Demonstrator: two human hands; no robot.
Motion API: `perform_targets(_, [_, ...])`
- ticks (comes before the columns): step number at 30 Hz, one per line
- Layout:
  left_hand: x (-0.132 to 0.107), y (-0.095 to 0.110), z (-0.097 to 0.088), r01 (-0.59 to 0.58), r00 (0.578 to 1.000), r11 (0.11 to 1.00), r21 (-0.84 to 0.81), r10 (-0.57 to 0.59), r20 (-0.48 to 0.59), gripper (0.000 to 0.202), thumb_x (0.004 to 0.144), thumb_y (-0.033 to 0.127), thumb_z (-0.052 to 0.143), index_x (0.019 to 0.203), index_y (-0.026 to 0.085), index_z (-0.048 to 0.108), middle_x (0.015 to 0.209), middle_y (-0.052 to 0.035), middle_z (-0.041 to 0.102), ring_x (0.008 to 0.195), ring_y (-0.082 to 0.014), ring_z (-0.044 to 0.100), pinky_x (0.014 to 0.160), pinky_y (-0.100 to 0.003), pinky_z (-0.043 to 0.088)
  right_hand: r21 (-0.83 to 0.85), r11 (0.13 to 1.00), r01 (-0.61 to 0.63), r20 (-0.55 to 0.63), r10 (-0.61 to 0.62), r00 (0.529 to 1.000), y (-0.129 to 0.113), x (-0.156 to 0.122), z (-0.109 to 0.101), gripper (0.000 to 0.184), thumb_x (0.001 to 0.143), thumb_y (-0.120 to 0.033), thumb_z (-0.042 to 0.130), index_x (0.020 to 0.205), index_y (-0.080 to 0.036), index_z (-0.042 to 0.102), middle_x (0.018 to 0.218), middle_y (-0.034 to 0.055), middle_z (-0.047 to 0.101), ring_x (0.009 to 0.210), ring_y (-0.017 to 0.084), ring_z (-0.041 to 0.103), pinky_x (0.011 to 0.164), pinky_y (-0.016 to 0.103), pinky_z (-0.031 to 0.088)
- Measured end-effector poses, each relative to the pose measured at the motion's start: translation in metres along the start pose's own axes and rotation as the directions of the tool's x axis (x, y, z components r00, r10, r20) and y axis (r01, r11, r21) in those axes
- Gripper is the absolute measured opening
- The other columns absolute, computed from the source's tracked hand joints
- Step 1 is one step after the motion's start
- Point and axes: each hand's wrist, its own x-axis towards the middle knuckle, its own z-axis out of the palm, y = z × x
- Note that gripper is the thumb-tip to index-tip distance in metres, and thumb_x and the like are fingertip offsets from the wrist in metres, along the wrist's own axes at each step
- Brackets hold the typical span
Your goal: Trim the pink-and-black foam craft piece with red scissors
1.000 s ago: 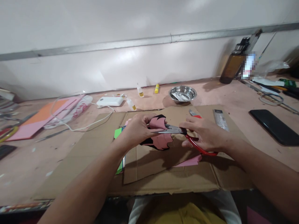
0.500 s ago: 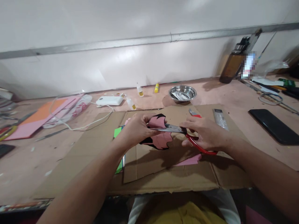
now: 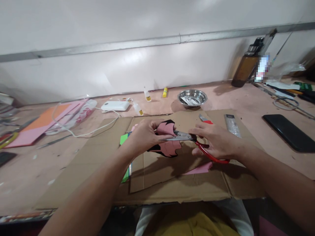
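Note:
My left hand point(image 3: 145, 133) pinches a pink and black paper cutout point(image 3: 169, 147) with jagged, wing-like edges, held a little above the cardboard point(image 3: 157, 177). My right hand point(image 3: 216, 139) is closed around the red handles of a pair of scissors point(image 3: 183, 136). The blades point left and lie at the cutout, close to my left fingertips and thumb. A pink paper scrap point(image 3: 200, 168) lies on the cardboard below my right hand. Behind that hand, a red-handled blade tool point(image 3: 205, 120) shows in part. Green paper point(image 3: 125, 177) peeks out beside my left wrist.
Behind the cardboard stand a steel bowl point(image 3: 192, 98), a yellow glue stick point(image 3: 165, 92), small bottles point(image 3: 147, 95) and a white power bank point(image 3: 115, 105) with a cable. A black phone point(image 3: 289, 132) and a brown bottle point(image 3: 246, 65) are at right; coloured sheets point(image 3: 46, 121) lie left.
The scissor blades have shifted very slightly at the cutout, the lower blade sitting a touch lower. Both hands stay almost in place.

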Motion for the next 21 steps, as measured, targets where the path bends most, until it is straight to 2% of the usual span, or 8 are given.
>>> perform_targets(10, [-0.0005, -0.0023, 0.0006, 0.006, 1.000, 1.000, -0.010, -0.006, 0.003, 0.023, 0.063, 0.041, 0.079, 0.070, 0.020, 0.074, 0.063, -0.0020, 0.071, 0.060, -0.0205, 0.066, 0.046, -0.025, 0.047, -0.005, 1.000, 0.019, -0.007, -0.019, 1.000, 0.0000, 0.0004, -0.0006, 0.047, 0.086, -0.050, 0.065, 0.117, -0.014, 0.064, 0.093, 0.0116, 0.059, 0.075, 0.021, 0.053, 0.064, 0.028, 0.039])
perform_targets(21, [-0.0007, 0.0030, 0.0001, 0.042, 0.999, 0.999, -0.007, -0.042, 0.018, 0.020, 0.063, 0.038, 0.079, 0.071, 0.020, 0.075, 0.069, -0.0045, 0.075, 0.064, -0.0223, 0.069, 0.052, -0.028, 0.052, 0.023, 1.000, 0.017, -0.008, -0.017, 1.000, -0.0020, -0.0001, -0.0029, 0.042, 0.085, -0.047, 0.066, 0.110, -0.014, 0.064, 0.088, 0.0104, 0.062, 0.072, 0.020, 0.054, 0.062, 0.026, 0.035])
